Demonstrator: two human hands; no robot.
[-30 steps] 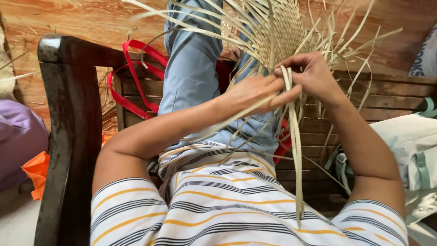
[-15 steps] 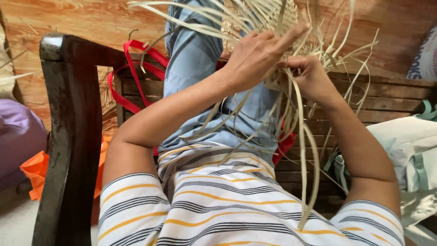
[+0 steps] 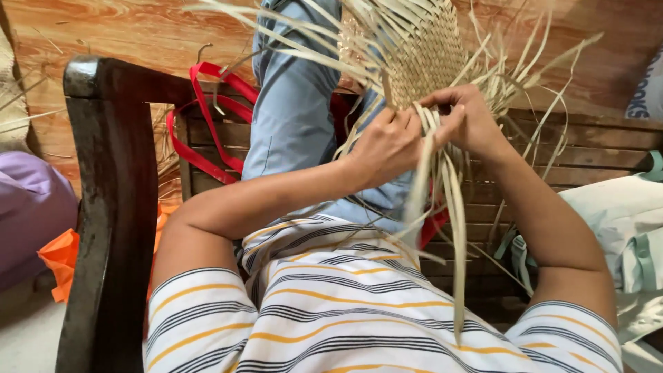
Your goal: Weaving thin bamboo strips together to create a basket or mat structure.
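Woven piece: a pale straw mat (image 3: 414,52), part-plaited, was held up in front of the person, above the lap and against the raised blue-trousered leg (image 3: 293,117), its loose strips fanning out on all sides.
Loose strips: a bunch of long straw strips (image 3: 442,207) hung down from the mat's lower edge, between the two hands, reaching over the striped shirt (image 3: 345,311).
Left hand: the left hand (image 3: 383,145) was closed on the strips just below the woven edge — its grip was clenched around several of them.
Right hand: the right hand (image 3: 469,121) pinched the same bunch from the other side, fingers touching the left hand's fingers, grasping the strips.
Seat: a dark wooden chair (image 3: 110,207) stood around the person — its arm post was on the left.
Nearby: red straps (image 3: 200,131) hung over the chair back; an orange bag (image 3: 62,259) and purple cloth (image 3: 31,207) lay at far left; pale green cloth (image 3: 621,221) lay at right.
Backdrop: a reddish wooden wall (image 3: 138,34).
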